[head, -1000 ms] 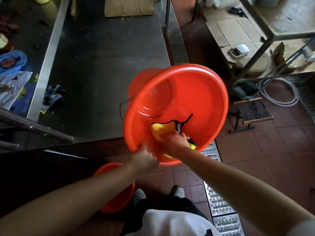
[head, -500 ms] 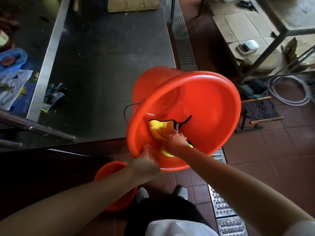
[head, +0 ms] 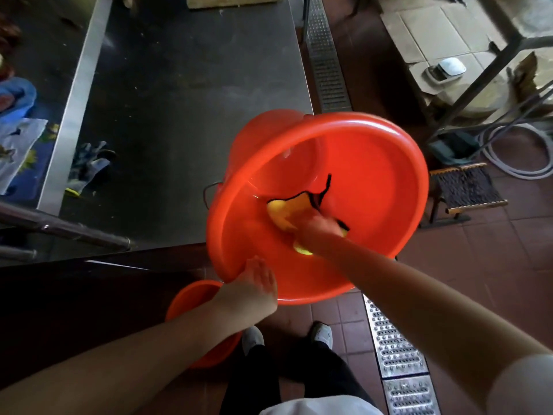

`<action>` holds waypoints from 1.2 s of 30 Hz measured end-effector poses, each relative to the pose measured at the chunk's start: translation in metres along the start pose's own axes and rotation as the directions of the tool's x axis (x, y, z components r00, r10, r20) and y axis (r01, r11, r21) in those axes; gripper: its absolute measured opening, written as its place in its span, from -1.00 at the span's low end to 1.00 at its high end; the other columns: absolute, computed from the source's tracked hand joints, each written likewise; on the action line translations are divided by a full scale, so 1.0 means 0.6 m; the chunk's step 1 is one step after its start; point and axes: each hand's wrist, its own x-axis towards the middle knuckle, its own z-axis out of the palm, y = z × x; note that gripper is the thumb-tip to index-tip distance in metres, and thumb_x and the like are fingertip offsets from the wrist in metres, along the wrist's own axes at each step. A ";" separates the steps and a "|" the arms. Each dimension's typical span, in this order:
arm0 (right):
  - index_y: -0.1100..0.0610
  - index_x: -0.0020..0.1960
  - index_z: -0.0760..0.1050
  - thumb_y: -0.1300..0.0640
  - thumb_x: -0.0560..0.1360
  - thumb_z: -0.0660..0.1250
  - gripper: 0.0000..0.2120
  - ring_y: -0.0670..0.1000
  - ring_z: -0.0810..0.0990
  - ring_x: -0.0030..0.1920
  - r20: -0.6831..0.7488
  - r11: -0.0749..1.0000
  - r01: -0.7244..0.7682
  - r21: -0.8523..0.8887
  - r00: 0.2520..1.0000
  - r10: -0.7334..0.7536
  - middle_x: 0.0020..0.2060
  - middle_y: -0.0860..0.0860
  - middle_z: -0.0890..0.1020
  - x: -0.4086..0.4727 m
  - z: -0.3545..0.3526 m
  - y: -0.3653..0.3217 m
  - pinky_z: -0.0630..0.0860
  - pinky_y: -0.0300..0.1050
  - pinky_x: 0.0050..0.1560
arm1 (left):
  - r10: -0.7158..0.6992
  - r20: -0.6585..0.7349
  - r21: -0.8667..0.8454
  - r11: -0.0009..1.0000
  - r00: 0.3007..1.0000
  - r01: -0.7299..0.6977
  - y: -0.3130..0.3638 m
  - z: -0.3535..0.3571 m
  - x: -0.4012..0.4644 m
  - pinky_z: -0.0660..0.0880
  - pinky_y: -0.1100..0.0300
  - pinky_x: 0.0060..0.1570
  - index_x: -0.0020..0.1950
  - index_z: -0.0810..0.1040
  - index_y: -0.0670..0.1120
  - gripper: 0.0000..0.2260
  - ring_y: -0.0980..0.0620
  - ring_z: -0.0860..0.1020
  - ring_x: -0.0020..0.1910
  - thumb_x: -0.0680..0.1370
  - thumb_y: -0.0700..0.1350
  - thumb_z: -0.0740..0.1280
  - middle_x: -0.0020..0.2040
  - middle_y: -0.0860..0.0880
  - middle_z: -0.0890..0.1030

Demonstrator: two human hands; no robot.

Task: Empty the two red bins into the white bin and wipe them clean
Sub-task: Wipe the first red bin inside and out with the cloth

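- Your right hand (head: 321, 227) is inside the tilted red bin (head: 374, 181), its fingers blurred but pressed down on a yellow cloth (head: 284, 211) with a dark edge; whether they curl round the cloth you cannot tell.
- Your left hand (head: 254, 283) grips the bin's near rim, fingers over the lip, holding it on its side at the near right corner of the tabletop (head: 185, 115).
- The bin you hold looks empty, so by my reading you are in the wiping step for this one.
- A second red bin (head: 191, 298) stands on the floor near your feet, mostly hidden by your left arm; its state is unclear, and no white bin is in view.
- The bin is smooth, glossy plastic, round with a rolled rim and a wire handle; the cloth is soft and crumpled; the tabletop is dull, scuffed steel.
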 end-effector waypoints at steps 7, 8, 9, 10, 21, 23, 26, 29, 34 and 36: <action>-0.01 0.35 0.46 0.04 0.49 0.38 -0.57 0.09 0.34 0.42 -0.005 0.999 -0.020 -0.025 1.000 0.020 0.31 0.00 0.53 0.079 -0.001 -0.020 0.25 0.10 0.40 | -0.010 0.015 0.038 0.999 1.000 0.010 0.003 0.002 0.009 0.64 -0.03 -0.13 0.00 0.67 -0.31 -0.76 -0.25 0.69 -0.14 0.40 -0.21 0.39 -0.08 -0.31 0.68; -0.02 0.35 0.46 0.02 0.48 0.39 -0.55 0.08 0.35 0.42 -0.001 1.000 -0.004 -0.018 1.000 0.004 0.32 -0.01 0.52 0.084 0.003 -0.023 0.26 0.11 0.41 | -0.002 0.024 0.055 0.998 1.000 0.000 0.005 0.005 0.010 0.63 -0.04 -0.13 0.01 0.67 -0.32 -0.75 -0.26 0.68 -0.14 0.39 -0.22 0.41 -0.08 -0.33 0.67; -0.03 0.36 0.45 0.01 0.48 0.39 -0.54 0.08 0.35 0.42 0.004 1.000 0.006 -0.016 1.000 -0.006 0.33 -0.01 0.51 0.085 0.003 -0.022 0.28 0.10 0.40 | 0.010 0.035 0.067 0.998 0.999 -0.012 0.005 0.006 0.011 0.63 -0.06 -0.12 0.02 0.66 -0.32 -0.72 -0.27 0.68 -0.14 0.36 -0.20 0.45 -0.08 -0.34 0.67; -0.03 0.37 0.44 0.01 0.49 0.37 -0.55 0.08 0.36 0.41 0.012 1.000 0.010 -0.019 1.000 -0.010 0.34 0.00 0.50 0.080 0.002 -0.020 0.30 0.09 0.38 | 0.018 0.041 0.065 0.998 0.999 -0.021 0.005 0.005 0.012 0.63 -0.06 -0.12 0.02 0.67 -0.32 -0.68 -0.27 0.68 -0.14 0.34 -0.17 0.49 -0.08 -0.34 0.67; -0.15 0.56 0.15 -0.06 0.54 0.29 -0.38 0.11 0.25 0.47 0.024 0.993 0.085 -0.086 0.996 -0.084 0.45 -0.07 0.34 -0.160 -0.005 -0.025 0.31 0.14 0.31 | -0.002 0.043 0.002 1.000 0.999 0.002 -0.020 -0.028 0.004 0.63 0.04 -0.14 -0.08 0.75 -0.12 -0.67 -0.13 0.70 -0.17 0.35 0.08 0.40 -0.12 -0.17 0.71; -0.13 0.53 0.21 -0.04 0.58 0.21 -0.47 0.11 0.28 0.45 0.008 0.996 0.066 -0.061 0.998 -0.066 0.42 -0.05 0.37 -0.203 -0.007 -0.020 0.32 0.10 0.27 | -0.021 0.032 0.002 1.000 0.999 0.021 -0.021 -0.031 0.006 0.63 0.04 -0.18 -0.09 0.74 -0.17 -0.67 -0.14 0.70 -0.19 0.34 0.06 0.42 -0.14 -0.19 0.71; -0.18 0.58 0.11 -0.07 0.61 0.16 -0.44 0.09 0.23 0.48 -0.004 0.995 0.098 -0.032 0.995 -0.098 0.47 -0.09 0.32 -0.242 -0.007 -0.011 0.30 0.09 0.29 | -0.048 0.022 -0.027 0.998 0.999 0.048 -0.024 -0.031 0.010 0.63 0.02 -0.22 -0.12 0.72 -0.21 -0.65 -0.17 0.70 -0.24 0.28 0.03 0.48 -0.18 -0.22 0.70; -0.22 0.60 0.04 -0.12 0.64 0.12 -0.44 0.03 0.18 0.52 -0.010 0.989 0.130 -0.065 0.991 -0.131 0.51 -0.14 0.30 -0.240 -0.011 -0.008 0.25 0.09 0.36 | -0.046 0.018 -0.042 0.998 0.999 0.046 -0.025 -0.029 0.011 0.63 0.01 -0.22 -0.10 0.72 -0.22 -0.63 -0.18 0.69 -0.24 0.27 0.04 0.52 -0.18 -0.23 0.70; -0.22 0.58 0.10 -0.08 0.58 0.21 -0.40 0.05 0.26 0.47 0.020 0.993 0.097 -0.071 0.995 -0.096 0.44 -0.08 0.41 -0.177 -0.018 -0.020 0.24 0.11 0.39 | -0.013 0.001 -0.009 1.000 1.000 0.013 -0.023 -0.017 0.010 0.62 0.04 -0.14 -0.01 0.73 -0.16 -0.61 -0.15 0.70 -0.15 0.40 0.14 0.42 -0.08 -0.21 0.71; -0.17 0.56 0.18 -0.07 0.51 0.32 -0.34 0.07 0.30 0.45 0.022 0.995 0.080 -0.053 0.997 -0.079 0.42 -0.05 0.42 -0.139 -0.018 -0.024 0.24 0.12 0.40 | 0.004 0.006 -0.001 1.000 1.000 -0.004 -0.021 -0.015 0.010 0.63 0.03 -0.10 0.01 0.72 -0.13 -0.61 -0.14 0.70 -0.11 0.42 0.15 0.37 -0.05 -0.18 0.71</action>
